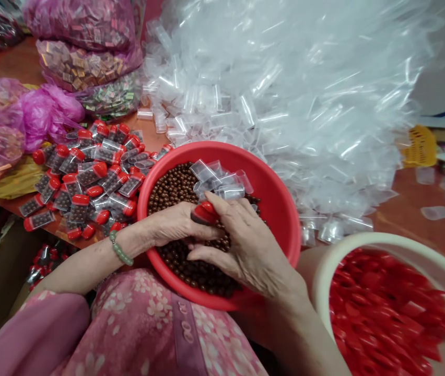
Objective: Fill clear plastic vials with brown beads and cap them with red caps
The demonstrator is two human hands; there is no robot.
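Note:
My left hand (175, 223), with a green bead bracelet at its wrist, reaches over the red basin (281, 209). Its fingers are wrapped round a container with a red cap (206, 211). My right hand (242, 243) meets it from the right, its index fingertip at the cap and its thumb stretched below; whether it grips anything is hard to make out. Under both hands lie many brown beads (175, 185). Several clear plastic tubes (222, 180) rest on the beads at the basin's far side.
Filled, red-capped containers (89, 175) are piled at the left. Behind the basin rises a large heap of clear tubes (285, 78). Plastic bags (85, 57) stand at the back left. A cream tub (358, 240) of red caps (387, 308) is at the right.

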